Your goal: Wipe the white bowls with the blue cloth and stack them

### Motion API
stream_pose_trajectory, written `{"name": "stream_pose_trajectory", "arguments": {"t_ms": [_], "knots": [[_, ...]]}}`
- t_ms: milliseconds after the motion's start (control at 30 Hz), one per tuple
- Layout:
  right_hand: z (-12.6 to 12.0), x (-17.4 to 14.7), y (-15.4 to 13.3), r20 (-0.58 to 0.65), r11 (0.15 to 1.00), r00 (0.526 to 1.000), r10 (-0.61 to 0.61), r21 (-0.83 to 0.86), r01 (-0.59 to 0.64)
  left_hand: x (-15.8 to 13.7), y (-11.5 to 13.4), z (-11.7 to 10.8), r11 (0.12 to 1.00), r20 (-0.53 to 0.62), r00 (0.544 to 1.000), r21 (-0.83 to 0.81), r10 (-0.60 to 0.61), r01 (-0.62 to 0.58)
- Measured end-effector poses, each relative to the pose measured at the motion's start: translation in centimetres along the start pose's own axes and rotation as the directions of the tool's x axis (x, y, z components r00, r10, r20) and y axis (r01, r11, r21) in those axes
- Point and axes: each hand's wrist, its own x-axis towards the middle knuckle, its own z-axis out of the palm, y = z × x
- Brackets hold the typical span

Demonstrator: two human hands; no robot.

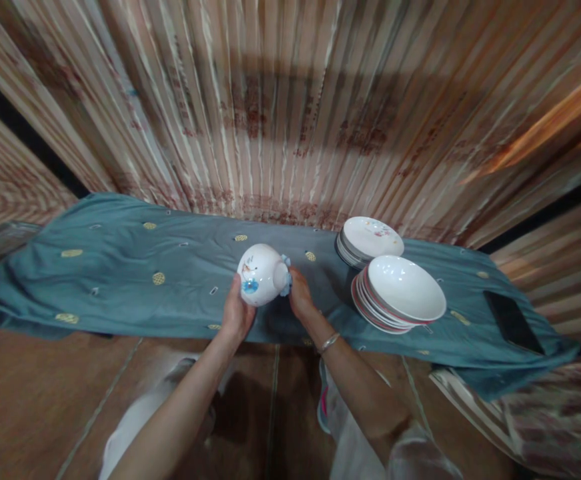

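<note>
A white bowl (261,275) with a blue flower print is tipped on its side over the table, its foot turned to the right. My left hand (237,308) grips the bowl's left edge, thumb on the outer wall. In my right hand (300,292) is a bunched light blue cloth (286,275), pressed against the foot of the bowl; the fingers are partly hidden behind it. To the right stand a stack of bowls (405,287) with red rims lower down and, behind it, a stack of plates (373,237) with a floral print.
A teal cloth (120,267) with yellow pineapple prints covers the long table. A dark phone-like slab (513,320) lies at the right end. Beyond the left end is a clear tray-like object (3,240). Striped wrapped material (280,120) rises behind the table.
</note>
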Motion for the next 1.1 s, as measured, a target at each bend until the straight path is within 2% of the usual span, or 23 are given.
{"name": "stream_pose_trajectory", "arguments": {"t_ms": [100,200,333,533,700,800,933,1100], "knots": [[1.1,-1.0,0.3,-0.035,1.000,0.999,-0.011,-0.023,0.010,0.2,0.5,0.2,0.998,-0.051,0.998,-0.058,-0.033,0.030],[1.9,-2.0,0.5,-0.020,0.987,0.995,-0.100,-0.130,0.096,0.3,0.9,0.3,0.993,-0.091,0.993,-0.104,-0.073,0.064],[2.5,-3.6,0.4,0.004,0.947,0.981,-0.194,-0.262,0.188,0.4,0.9,0.2,0.991,-0.091,0.993,-0.115,-0.081,0.070],[3.2,-5.4,0.9,0.028,0.883,0.977,-0.210,-0.423,0.202,0.9,0.9,-0.4,0.988,-0.086,0.991,-0.124,-0.105,0.094],[3.2,-6.5,1.7,0.097,0.850,0.961,-0.259,-0.449,0.274,1.4,0.9,-0.7,0.987,-0.085,0.991,-0.133,-0.105,0.093],[3.1,-7.4,1.5,0.139,0.818,0.959,-0.248,-0.501,0.284,1.2,1.0,-0.5,0.987,-0.088,0.990,-0.130,-0.106,0.094],[2.8,-8.8,0.9,0.216,0.748,0.944,-0.249,-0.576,0.329,0.8,1.2,0.0,0.987,-0.096,0.988,-0.120,-0.122,0.110],[2.3,-9.7,0.0,0.325,0.633,0.895,-0.307,-0.632,0.447,0.5,1.2,0.3,0.988,-0.127,0.983,-0.099,-0.134,0.122]]}}
